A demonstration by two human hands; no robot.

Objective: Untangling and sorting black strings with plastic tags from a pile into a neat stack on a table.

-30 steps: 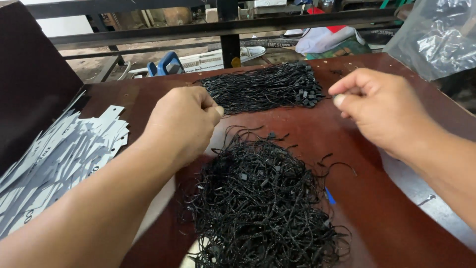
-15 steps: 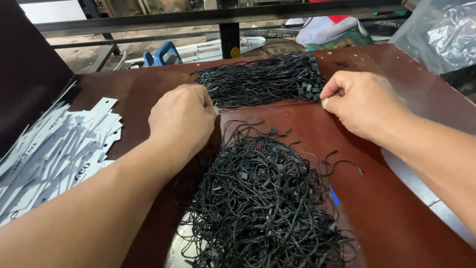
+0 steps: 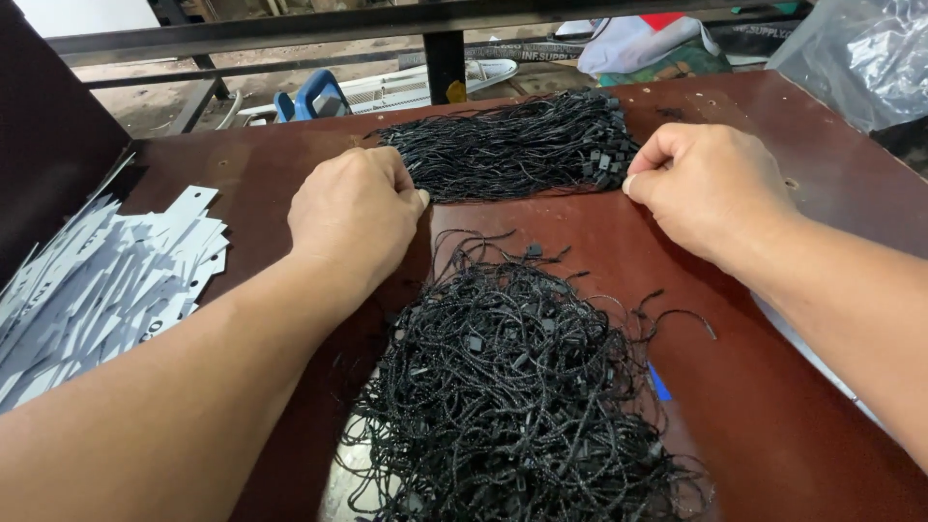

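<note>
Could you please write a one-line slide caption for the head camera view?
Left hand and right hand rest at either end of a straightened bundle of black cords, above a tangled cord pile.

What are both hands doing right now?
Left hand: closed, at the left end of the aligned cord bundle.
Right hand: closed, pinching at its right end.

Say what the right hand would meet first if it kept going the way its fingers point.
The right hand points left; its fingertips look to be already at the clip end of the straightened bundle of black cords.
</note>
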